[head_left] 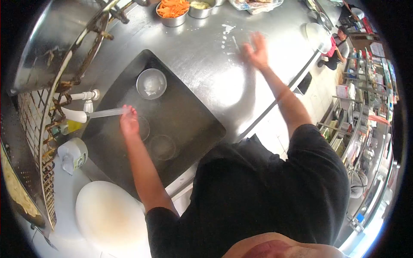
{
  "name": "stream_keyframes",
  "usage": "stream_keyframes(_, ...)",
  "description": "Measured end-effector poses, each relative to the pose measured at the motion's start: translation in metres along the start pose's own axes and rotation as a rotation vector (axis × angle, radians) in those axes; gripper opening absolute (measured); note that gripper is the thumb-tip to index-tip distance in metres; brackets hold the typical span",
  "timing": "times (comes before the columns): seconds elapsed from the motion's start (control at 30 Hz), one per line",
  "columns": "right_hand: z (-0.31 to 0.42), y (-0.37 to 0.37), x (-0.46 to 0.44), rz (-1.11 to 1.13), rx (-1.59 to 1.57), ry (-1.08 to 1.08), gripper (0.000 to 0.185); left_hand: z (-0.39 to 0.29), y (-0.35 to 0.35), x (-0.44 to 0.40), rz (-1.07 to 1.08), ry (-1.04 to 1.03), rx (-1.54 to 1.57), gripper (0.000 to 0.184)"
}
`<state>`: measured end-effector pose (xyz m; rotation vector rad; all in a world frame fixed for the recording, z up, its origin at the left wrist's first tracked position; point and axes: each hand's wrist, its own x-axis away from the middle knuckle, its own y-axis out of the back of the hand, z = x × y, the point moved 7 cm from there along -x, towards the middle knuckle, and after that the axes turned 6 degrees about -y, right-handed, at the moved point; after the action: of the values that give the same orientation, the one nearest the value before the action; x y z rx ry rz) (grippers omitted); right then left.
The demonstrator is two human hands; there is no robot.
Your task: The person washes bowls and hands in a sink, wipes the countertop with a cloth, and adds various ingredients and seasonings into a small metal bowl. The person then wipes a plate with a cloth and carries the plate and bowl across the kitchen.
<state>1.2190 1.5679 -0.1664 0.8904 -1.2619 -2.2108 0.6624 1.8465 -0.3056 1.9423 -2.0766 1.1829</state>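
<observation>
My left hand is closed round the end of a clear, rod-like handle that joins a white rounded head. Below it lies a dark tray or mat. On that dark surface, up from my left hand, sits a small metal bowl with something white inside. My right hand is raised over the shiny steel counter, its fingers apart and nothing in it. White spots mark the steel close to that hand.
Containers of orange strips and pale pieces stand at the far edge, near a plastic bag. A white tub and white round board are at left. Another person and shelves are at right.
</observation>
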Motion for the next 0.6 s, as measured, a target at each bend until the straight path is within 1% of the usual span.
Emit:
stream_keyframes(0.03, -0.039, 0.012, -0.011, -0.014, 0.103, -0.077, 0.064, 0.001, 0.0, -0.003, -0.01, 0.005, 0.017, 0.03)
stream_keyframes(0.07, -0.078, 0.016, -0.018, 0.029, 0.212, -0.18, 0.067, 0.002, 0.002, -0.005, -0.014, 0.01, 0.015, 0.03)
stream_keyframes(0.1, -0.104, 0.023, -0.027, 0.076, 0.236, -0.254, 0.071, 0.003, 0.002, -0.007, -0.016, 0.013, 0.013, 0.03)
stream_keyframes(0.13, -0.14, 0.017, -0.035, 0.056, 0.311, -0.277, 0.073, 0.0, 0.001, -0.009, -0.018, 0.015, 0.01, 0.03)
stream_keyframes(0.2, -0.16, 0.0, -0.048, 0.112, 0.343, -0.268, 0.074, -0.005, -0.008, -0.005, -0.024, 0.006, 0.034, 0.029)
stream_keyframes(0.23, -0.148, -0.008, -0.056, 0.172, 0.327, -0.22, 0.075, -0.009, -0.013, -0.004, -0.025, 0.006, 0.04, 0.028)
stream_keyframes(0.3, -0.083, -0.018, -0.072, 0.296, 0.299, -0.136, 0.076, -0.016, -0.018, -0.005, -0.003, -0.023, 0.144, 0.028)
stream_keyframes(0.37, -0.026, -0.061, -0.064, 0.267, 0.28, 0.085, 0.077, -0.015, -0.02, -0.006, 0.035, -0.038, 0.204, 0.027)
stream_keyframes(0.4, 0.022, -0.064, -0.057, 0.303, 0.144, 0.245, 0.079, -0.015, -0.019, -0.01, 0.06, -0.052, 0.221, 0.028)
stream_keyframes(0.43, 0.058, -0.085, -0.039, 0.344, 0.157, 0.324, 0.079, -0.015, -0.021, -0.014, 0.086, -0.067, 0.24, 0.028)
stream_keyframes(0.47, 0.104, -0.091, -0.019, 0.424, 0.106, 0.387, 0.083, -0.013, -0.021, -0.017, 0.04, -0.068, 0.217, 0.028)
stream_keyframes(0.5, 0.141, -0.111, 0.005, 0.366, 0.013, 0.507, 0.087, -0.012, -0.022, -0.018, -0.006, -0.072, 0.195, 0.028)
stream_keyframes(0.53, 0.181, -0.114, 0.032, 0.345, -0.092, 0.552, 0.086, -0.011, -0.023, -0.019, -0.054, -0.078, 0.174, 0.028)
stream_keyframes(0.57, 0.219, -0.113, 0.057, 0.367, -0.225, 0.687, 0.082, -0.011, -0.028, -0.019, -0.041, -0.068, 0.176, 0.028)
stream_keyframes(0.6, 0.254, -0.105, 0.082, 0.425, -0.324, 0.747, 0.08, -0.012, -0.033, -0.017, -0.03, -0.061, 0.179, 0.029)
